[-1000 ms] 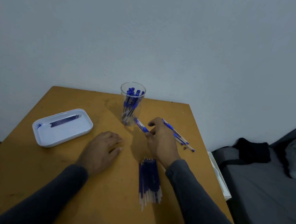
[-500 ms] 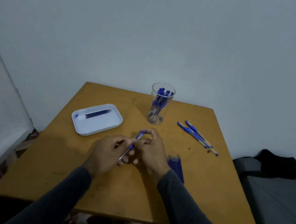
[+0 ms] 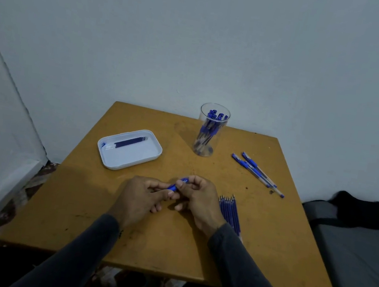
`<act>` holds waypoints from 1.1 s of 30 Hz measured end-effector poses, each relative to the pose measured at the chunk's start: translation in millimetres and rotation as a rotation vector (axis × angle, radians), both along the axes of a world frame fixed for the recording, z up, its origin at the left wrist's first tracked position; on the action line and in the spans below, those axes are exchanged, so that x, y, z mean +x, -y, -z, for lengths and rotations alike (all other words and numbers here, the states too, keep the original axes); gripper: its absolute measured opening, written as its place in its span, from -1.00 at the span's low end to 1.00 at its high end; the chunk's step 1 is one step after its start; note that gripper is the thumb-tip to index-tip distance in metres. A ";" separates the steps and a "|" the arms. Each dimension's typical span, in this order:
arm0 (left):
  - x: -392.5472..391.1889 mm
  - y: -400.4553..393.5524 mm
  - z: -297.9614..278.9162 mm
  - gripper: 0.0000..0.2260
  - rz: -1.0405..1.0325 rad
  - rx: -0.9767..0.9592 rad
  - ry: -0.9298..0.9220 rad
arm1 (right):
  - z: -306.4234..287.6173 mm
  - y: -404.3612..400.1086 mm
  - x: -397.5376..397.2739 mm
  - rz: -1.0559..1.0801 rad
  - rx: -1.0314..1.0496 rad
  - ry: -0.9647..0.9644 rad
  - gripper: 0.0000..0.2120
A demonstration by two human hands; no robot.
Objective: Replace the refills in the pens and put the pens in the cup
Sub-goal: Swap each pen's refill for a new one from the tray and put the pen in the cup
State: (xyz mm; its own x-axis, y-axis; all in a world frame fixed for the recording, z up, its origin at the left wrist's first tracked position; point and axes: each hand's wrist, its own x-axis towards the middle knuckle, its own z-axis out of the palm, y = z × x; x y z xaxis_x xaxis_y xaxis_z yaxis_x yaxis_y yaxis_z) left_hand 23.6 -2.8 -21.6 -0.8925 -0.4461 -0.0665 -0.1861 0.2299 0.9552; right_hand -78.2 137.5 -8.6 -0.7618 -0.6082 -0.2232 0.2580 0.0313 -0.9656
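Seen from above, a person in dark sleeves works at a wooden desk (image 3: 267, 238) set against a pale wall; both hands meet near the desk's middle, holding one blue pen (image 3: 177, 184) between them; the left hand (image 3: 139, 199) has its grip closed round the pen's nearer, lower end, thumb laid along it; the right hand (image 3: 197, 198) pinches the farther, upper end with curled fingers; the pen's long axis runs diagonally, from near-left to far-right, its blue end pointing away towards the far right; most of its barrel is hidden by the fingers. Just right of the right wrist a bundle of blue refills (image 3: 231, 212) lies flat, long axes running away from the person, tips pointing to the far edge. A clear cup (image 3: 210, 131) stands upright near the far edge, holding several blue pens. To its right, loose pens (image 3: 258, 173) lie on the desk, slanting from far-left to near-right. On the left, a white tray (image 3: 131, 157) holds a few dark refills (image 3: 128, 144) lying side by side.
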 end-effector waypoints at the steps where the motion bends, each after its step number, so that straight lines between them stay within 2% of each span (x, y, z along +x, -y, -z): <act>1: -0.3 -0.1 0.4 -0.88 0.001 -0.006 0.006 | 1.2 -0.7 0.1 0.000 -0.010 -0.006 -0.85; 9: -1.1 8.6 0.3 -0.92 0.052 0.020 0.000 | 6.6 -3.8 1.7 -0.028 -0.061 -0.009 -0.82; 15: -0.2 12.1 2.0 -0.93 0.094 -0.033 0.005 | 6.5 -5.5 1.8 -0.050 -0.072 0.003 -0.83; 24: 2.0 8.6 4.2 -0.89 0.059 -0.078 -0.028 | 6.2 -2.7 2.4 0.040 -0.145 0.055 -0.85; 26: 2.9 5.2 5.7 -0.89 0.018 -0.044 -0.053 | 2.8 -1.8 4.4 0.125 -0.144 0.066 -0.84; 29: 3.9 5.7 9.0 -0.86 -0.023 -0.032 -0.087 | 2.3 -2.5 3.8 0.278 0.014 -0.025 -0.91; 33: 5.6 6.1 13.6 -0.79 0.013 -0.089 -0.152 | 9.3 -1.5 1.6 0.289 0.408 -0.380 -0.91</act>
State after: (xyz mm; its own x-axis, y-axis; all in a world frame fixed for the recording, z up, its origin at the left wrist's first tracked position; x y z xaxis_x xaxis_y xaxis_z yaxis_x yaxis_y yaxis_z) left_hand 29.1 -8.9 -35.1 -0.8952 -0.4321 0.1087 -0.0375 0.3161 0.9480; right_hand -76.6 139.0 -18.0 -0.9544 -0.2891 -0.0751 -0.0480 0.3966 -0.9167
